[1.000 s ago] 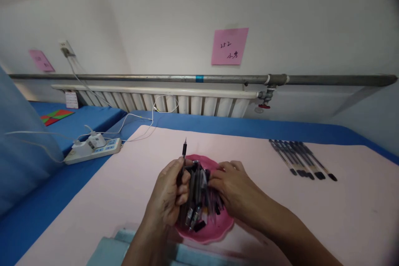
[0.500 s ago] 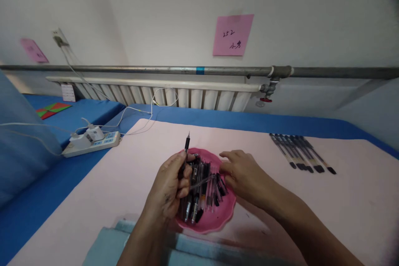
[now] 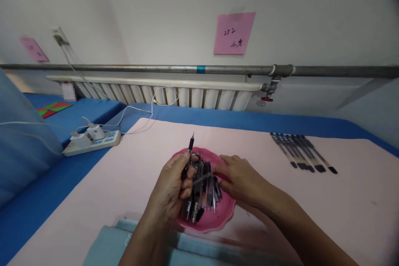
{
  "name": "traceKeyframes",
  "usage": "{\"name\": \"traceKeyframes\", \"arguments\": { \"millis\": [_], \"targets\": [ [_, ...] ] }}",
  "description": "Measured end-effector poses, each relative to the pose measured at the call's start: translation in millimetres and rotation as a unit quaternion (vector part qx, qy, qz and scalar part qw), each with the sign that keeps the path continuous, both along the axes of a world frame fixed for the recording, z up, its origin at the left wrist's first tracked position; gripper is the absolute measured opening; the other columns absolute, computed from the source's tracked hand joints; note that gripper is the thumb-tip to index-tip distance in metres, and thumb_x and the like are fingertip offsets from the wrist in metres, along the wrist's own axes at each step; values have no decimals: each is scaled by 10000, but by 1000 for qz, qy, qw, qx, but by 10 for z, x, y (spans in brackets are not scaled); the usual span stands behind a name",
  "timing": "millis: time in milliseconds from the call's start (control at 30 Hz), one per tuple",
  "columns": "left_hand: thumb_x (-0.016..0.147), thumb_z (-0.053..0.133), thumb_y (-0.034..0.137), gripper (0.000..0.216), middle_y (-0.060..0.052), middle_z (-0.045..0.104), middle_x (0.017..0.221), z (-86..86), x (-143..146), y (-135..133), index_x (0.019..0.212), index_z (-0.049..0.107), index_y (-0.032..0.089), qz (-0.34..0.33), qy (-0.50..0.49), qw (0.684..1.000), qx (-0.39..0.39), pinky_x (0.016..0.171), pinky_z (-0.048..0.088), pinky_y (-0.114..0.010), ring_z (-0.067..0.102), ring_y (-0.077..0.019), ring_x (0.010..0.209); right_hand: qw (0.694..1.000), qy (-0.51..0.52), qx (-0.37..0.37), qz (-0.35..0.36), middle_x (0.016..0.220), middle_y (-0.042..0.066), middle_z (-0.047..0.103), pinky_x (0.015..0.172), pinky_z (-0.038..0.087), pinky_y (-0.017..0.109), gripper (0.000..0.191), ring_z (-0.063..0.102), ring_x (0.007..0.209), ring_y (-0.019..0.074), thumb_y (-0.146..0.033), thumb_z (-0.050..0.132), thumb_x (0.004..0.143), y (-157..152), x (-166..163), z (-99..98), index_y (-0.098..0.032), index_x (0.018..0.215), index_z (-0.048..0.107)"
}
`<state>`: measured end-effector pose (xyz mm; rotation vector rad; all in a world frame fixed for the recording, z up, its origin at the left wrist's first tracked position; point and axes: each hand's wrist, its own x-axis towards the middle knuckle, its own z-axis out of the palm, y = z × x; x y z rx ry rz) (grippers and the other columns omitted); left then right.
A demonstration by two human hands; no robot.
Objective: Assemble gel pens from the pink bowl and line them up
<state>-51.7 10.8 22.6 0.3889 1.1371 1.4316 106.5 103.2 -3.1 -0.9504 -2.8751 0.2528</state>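
Note:
A pink plate point(image 3: 222, 216) sits on the pale pink mat near me, piled with several black and clear pen parts point(image 3: 204, 191). My left hand point(image 3: 171, 187) is closed round an uncapped pen point(image 3: 190, 145), whose tip points up and away over the plate's left rim. My right hand point(image 3: 240, 178) reaches into the plate from the right. Its fingers are curled down among the pen parts; what they grip, if anything, is hidden.
Several capped pens point(image 3: 301, 153) lie in a row at the right of the mat. A white power strip point(image 3: 93, 141) with chargers and cables lies at the left on the blue cloth. A radiator point(image 3: 168, 95) and a pipe run along the wall. A light blue cloth point(image 3: 106, 249) lies at the front edge.
My right hand has moved left, back into the pile on the plate. My left hand keeps hold of the pen, which has shifted slightly right.

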Motion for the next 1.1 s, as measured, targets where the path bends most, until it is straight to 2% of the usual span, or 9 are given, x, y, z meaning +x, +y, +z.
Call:
{"name": "traceKeyframes", "arguments": {
  "millis": [267,533,667,767,933,1000,1100],
  "targets": [
    [786,552,409,255,81,393,493,-18,30,16,842,560,161,-19,16,1000,-8,324,80,-136,192,9,332,999,30,-26,8,1011,38,595,748,349,318,264,512,866,195,-129,550,738,0,-7,-5,-292,897,684],
    [770,567,415,261,83,397,480,-11,19,3,825,560,161,-18,19,1000,-9,316,84,-136,189,9,316,998,31,-41,21,982,41,588,762,360,320,202,502,871,195,-251,526,806,-5,-9,39,-276,938,677],
    [754,582,424,273,82,401,485,-30,27,6,821,563,160,-23,20,1000,-5,318,86,-136,185,10,323,999,1,-37,7,958,40,585,742,359,322,161,497,836,195,-224,555,758,1,-6,9,-249,851,684],
    [764,576,409,253,80,400,488,-39,31,19,820,569,162,-23,20,1000,-4,318,88,-137,185,8,328,1000,-18,-16,-13,982,61,585,733,353,351,134,484,878,236,-223,596,709,-52,-9,49,-240,807,686],
    [772,569,406,248,73,407,489,-27,33,21,808,576,160,-21,21,1000,-4,318,93,-136,204,6,325,995,-30,72,-56,1157,132,551,778,316,438,105,399,1087,375,-189,627,688,-235,-85,231,-202,762,701],
    [775,569,396,242,70,412,491,-18,30,12,810,579,156,-16,15,1000,-4,316,90,-133,210,7,324,994,-44,85,-61,1035,134,611,763,311,432,92,456,1024,354,-164,605,718,-302,-134,279,-191,709,693],
    [798,548,335,205,63,428,507,-9,16,6,833,582,136,-1,-27,1000,9,316,123,-123,231,6,335,994,-74,67,-35,724,84,643,687,307,392,174,541,750,250,-127,569,747,-369,-197,270,-204,621,661]
  ]
}}
